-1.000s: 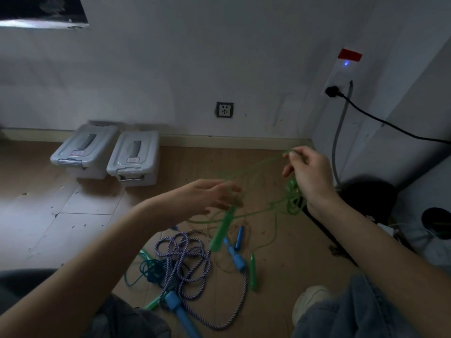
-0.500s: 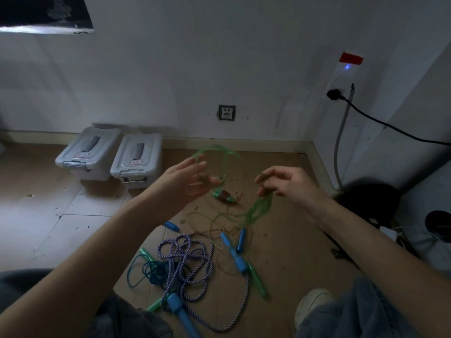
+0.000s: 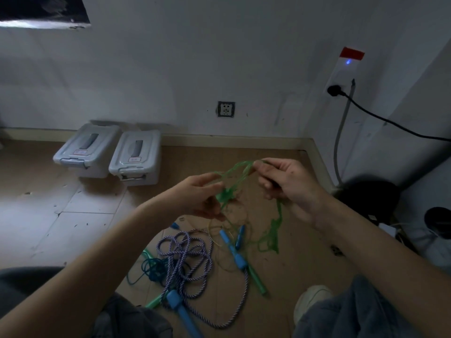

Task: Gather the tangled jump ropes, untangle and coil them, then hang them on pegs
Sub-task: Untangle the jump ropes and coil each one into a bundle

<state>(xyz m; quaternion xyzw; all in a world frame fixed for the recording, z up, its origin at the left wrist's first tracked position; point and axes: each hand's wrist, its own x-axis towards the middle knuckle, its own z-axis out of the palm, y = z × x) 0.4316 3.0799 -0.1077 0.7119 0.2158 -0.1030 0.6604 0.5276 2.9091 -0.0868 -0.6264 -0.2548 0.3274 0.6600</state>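
Note:
A thin green jump rope [image 3: 235,175] stretches in tangled loops between my two hands above the floor. My left hand [image 3: 200,195] holds a knotted bunch of it at its fingertips. My right hand [image 3: 285,184] pinches a loop at the top, and more green cord hangs down below its wrist. On the floor lie a purple-and-white braided rope [image 3: 185,254] with blue handles [image 3: 181,311], a teal rope [image 3: 151,267], a green handle [image 3: 256,279] and more blue handles [image 3: 231,245].
Two grey lidded boxes [image 3: 135,162] stand against the back wall on the left. A wall socket [image 3: 226,109] is straight ahead. A black cable [image 3: 380,118] runs from a plug on the right wall. My knees and a white shoe [image 3: 310,298] are at the bottom.
Both hands have stayed close together over the pile. The right hand has risen and now pinches a loop at the top, and the green handle that hung from the left hand lies on the floor.

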